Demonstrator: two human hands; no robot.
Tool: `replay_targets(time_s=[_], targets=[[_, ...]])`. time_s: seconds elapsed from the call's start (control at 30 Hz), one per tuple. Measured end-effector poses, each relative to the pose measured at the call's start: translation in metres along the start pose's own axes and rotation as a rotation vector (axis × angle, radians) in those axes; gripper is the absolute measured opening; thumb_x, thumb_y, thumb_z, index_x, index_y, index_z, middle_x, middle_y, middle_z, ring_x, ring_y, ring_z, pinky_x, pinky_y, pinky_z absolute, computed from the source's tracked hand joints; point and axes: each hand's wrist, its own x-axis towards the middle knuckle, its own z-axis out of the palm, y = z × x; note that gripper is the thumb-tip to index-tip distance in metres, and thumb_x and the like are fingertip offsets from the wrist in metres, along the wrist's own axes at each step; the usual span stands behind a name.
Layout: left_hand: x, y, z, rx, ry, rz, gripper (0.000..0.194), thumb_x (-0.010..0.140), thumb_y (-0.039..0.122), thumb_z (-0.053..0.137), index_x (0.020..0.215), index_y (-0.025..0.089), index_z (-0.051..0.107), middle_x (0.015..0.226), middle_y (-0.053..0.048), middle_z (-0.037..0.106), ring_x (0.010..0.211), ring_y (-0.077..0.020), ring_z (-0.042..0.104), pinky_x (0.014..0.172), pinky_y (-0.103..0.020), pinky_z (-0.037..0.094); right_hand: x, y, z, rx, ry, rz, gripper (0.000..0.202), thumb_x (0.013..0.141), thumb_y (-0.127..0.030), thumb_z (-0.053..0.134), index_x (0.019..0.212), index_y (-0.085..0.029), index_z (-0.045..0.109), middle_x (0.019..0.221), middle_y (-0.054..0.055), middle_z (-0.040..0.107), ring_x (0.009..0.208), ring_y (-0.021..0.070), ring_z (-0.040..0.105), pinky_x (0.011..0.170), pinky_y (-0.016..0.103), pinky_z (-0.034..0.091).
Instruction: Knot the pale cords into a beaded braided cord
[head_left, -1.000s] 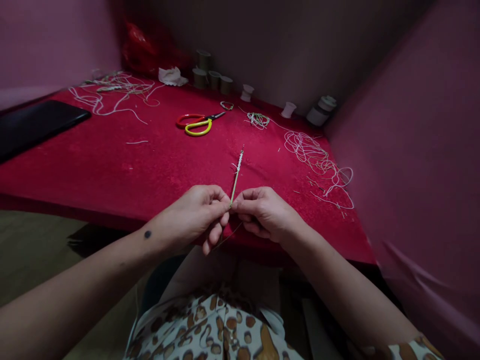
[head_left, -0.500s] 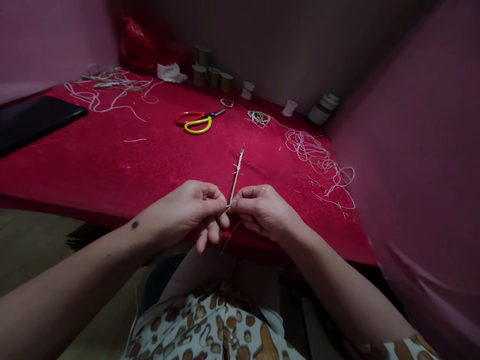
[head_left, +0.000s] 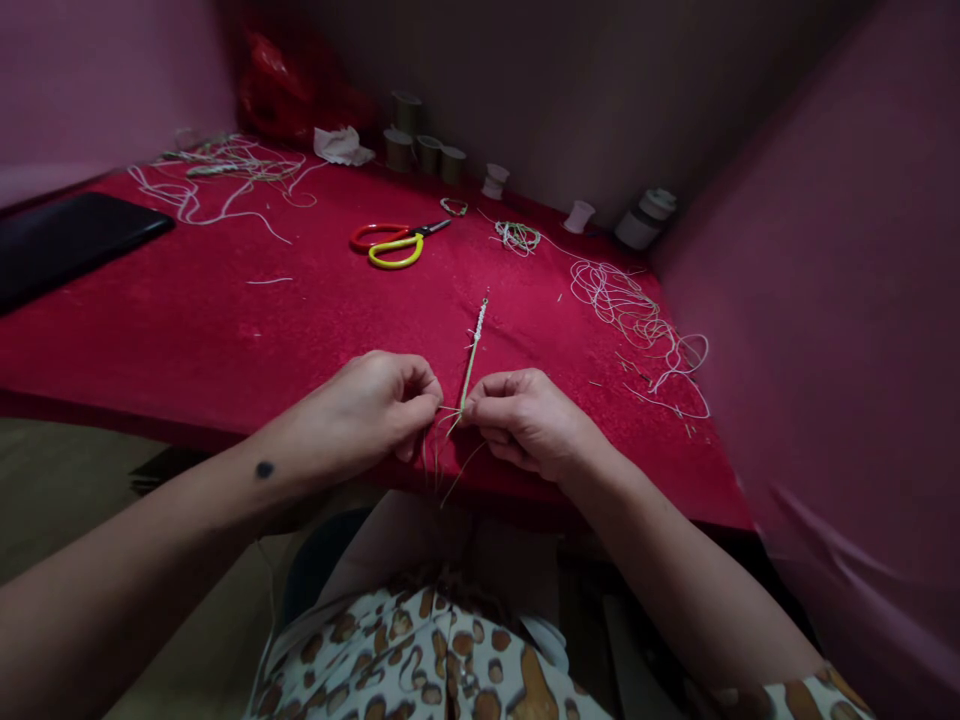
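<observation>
A thin braided cord (head_left: pixel 472 350), green with a white knotted stretch near its far end, runs from my fingers out over the red table (head_left: pixel 225 330). My right hand (head_left: pixel 525 420) pinches the cord's near end between thumb and forefinger. My left hand (head_left: pixel 367 410) sits just left of it, fingers closed on loose thread strands (head_left: pixel 439 450) that fan out from the cord's end and hang over the table's front edge.
Scissors (head_left: pixel 394 243) with red and yellow handles lie mid-table. Loose thread tangles lie at the right (head_left: pixel 637 320) and far left (head_left: pixel 225 170). Spools (head_left: pixel 427 150) line the back wall. A black flat object (head_left: pixel 67 240) lies at the left. Pink walls enclose the table.
My left hand has drawn a little to the left, away from my right hand, pulling thread strands out from the cord's end. My right hand and the cord have stayed put.
</observation>
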Motion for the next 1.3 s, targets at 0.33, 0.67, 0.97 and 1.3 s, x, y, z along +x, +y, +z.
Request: replay_targets(time_s=[0.33,0.67,0.97,1.3], targets=[[-0.002,-0.001,0.002,0.070,-0.007,0.069,0.018,0.079,0.028,0.050,0.078,0.017,0.064,0.052,0.003,0.056,0.045,-0.0096,0.048,0.043,-0.018,0.034,0.000,0.000,0.001,0.012,-0.001,0.007,0.023,0.072,-0.012,0.058,0.055,-0.017,0.044,0.038,-0.009,0.033,0.027,0.0015,0.024,0.027,0.014,0.015],[-0.001,0.005,0.004,0.066,-0.073,0.046,0.025,0.076,0.032,0.050,0.072,0.015,0.068,0.055,0.002,0.054,0.049,-0.0102,0.044,0.045,-0.019,0.033,-0.001,0.000,-0.001,0.013,-0.022,-0.004,0.021,0.071,-0.018,0.062,0.058,-0.017,0.045,0.039,-0.010,0.033,0.028,0.0016,0.023,0.027,0.014,0.015],[-0.002,0.004,0.008,0.054,-0.075,0.012,0.024,0.077,0.036,0.051,0.071,0.016,0.064,0.054,0.002,0.052,0.047,-0.0104,0.043,0.043,-0.020,0.032,-0.001,0.000,-0.003,0.021,-0.027,-0.004,0.022,0.070,-0.018,0.063,0.057,-0.017,0.045,0.039,-0.010,0.034,0.028,0.0016,0.024,0.026,0.014,0.015],[-0.013,0.004,0.013,0.175,0.113,0.143,0.014,0.078,0.028,0.050,0.067,0.020,0.054,0.054,0.002,0.054,0.049,-0.0122,0.048,0.046,-0.022,0.033,-0.002,0.001,0.004,-0.014,0.031,-0.001,0.017,0.071,-0.012,0.056,0.058,-0.016,0.047,0.037,-0.009,0.034,0.027,0.0019,0.025,0.027,0.015,0.015]])
